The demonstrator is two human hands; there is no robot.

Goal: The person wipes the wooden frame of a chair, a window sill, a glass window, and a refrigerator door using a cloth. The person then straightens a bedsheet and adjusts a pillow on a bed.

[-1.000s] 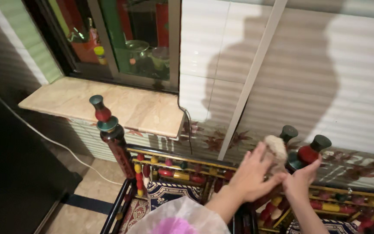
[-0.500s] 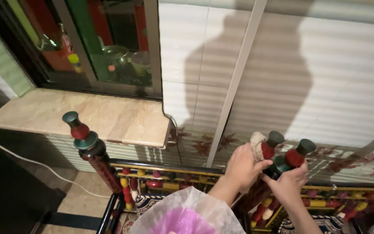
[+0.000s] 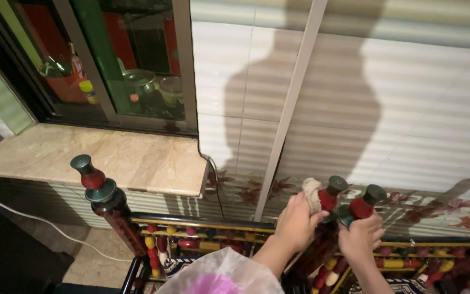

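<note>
Nearest, at the bottom edge, a pink and white sleeve (image 3: 221, 275) leads up to the left hand (image 3: 295, 223), whose fingers are clenched on a pale cloth (image 3: 311, 191) pressed against a painted wooden post (image 3: 327, 204) with a red neck and dark green cap. Just right of it, the right hand (image 3: 361, 239) grasps a second post (image 3: 363, 206) of the same kind just below its red neck, fingers wrapped around it. Against the earlier frames the cloth has come down from above the cap to the left side of the red neck, and the whole view has slid right and down. Between and below the hands runs a rail of red, yellow and green beads (image 3: 202, 239); a third post (image 3: 101, 190) stands well apart at the left. Farther back lies a marble window ledge (image 3: 99, 158), with a white cable (image 3: 44, 220) trailing below it. Beyond the window glass (image 3: 131, 60) stands a bottle with a yellow cap (image 3: 86, 90), beside metal bowls. Far right, the tiled wall (image 3: 409, 109) carries the person's shadow and a border of red leaves.
</note>
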